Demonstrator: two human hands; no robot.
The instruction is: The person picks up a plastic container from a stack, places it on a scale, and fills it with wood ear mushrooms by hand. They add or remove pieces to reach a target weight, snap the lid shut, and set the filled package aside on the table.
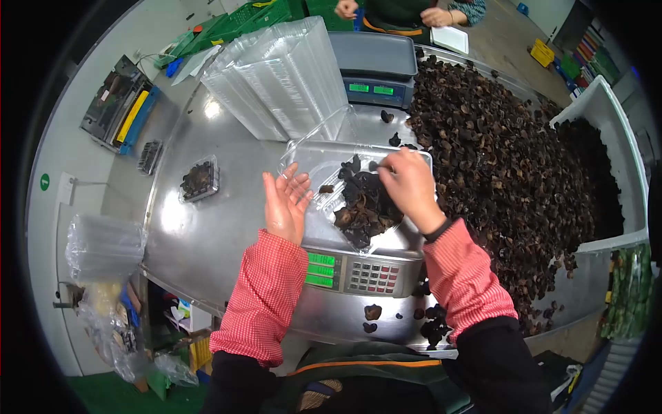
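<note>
Clear plastic box (312,160) on a scale (358,273), dried mushrooms (364,208) inside.
The left hand (285,204), fingers spread, lies flat against the box edge, probably to steady it; the right hand (411,188) is over the mushrooms, fingertips pressed together, perhaps pinching a piece.

Shiny steel table (200,234) under bright light, grey floor (76,159), green crates (241,17) beyond

Pretty bright overhead lighting, with hot white glare spots on the steel table (200,228) at the left. Heavy fisheye warp bends everything near the edges, the corners go black, and the far background looks slightly soft.
</note>
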